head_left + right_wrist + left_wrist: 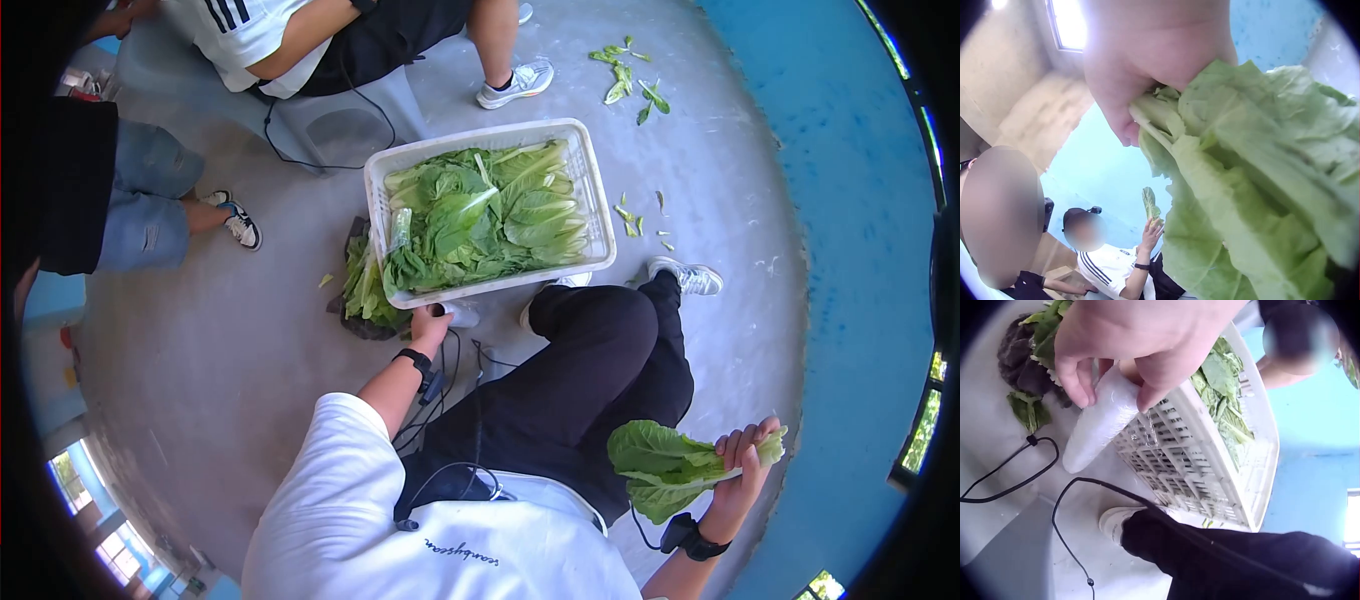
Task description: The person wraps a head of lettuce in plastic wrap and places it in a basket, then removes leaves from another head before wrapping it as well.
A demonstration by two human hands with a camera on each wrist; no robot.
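Note:
My left hand [430,330] grips one end of a roll of clear plastic film [1099,428] beside the near wall of a white plastic crate [1169,447]. In the left wrist view, thumb and fingers curl around the roll, and a loose strip of film hangs by the crate. At the right of the head view, my right hand [745,462] holds a bunch of leafy lettuce [655,465] by its pale stem end, its leaves spreading left. Those leaves [1229,187] fill much of the right wrist view. More lettuce [465,215] lies heaped inside the crate.
A dark bag [372,326] of greens sits left of the crate. Loose leaf scraps [622,80] lie on the floor at upper right. Black cables [440,385] run by my legs. A seated person [1113,269] holds up a leafy piece; another person's legs [150,200] stand left.

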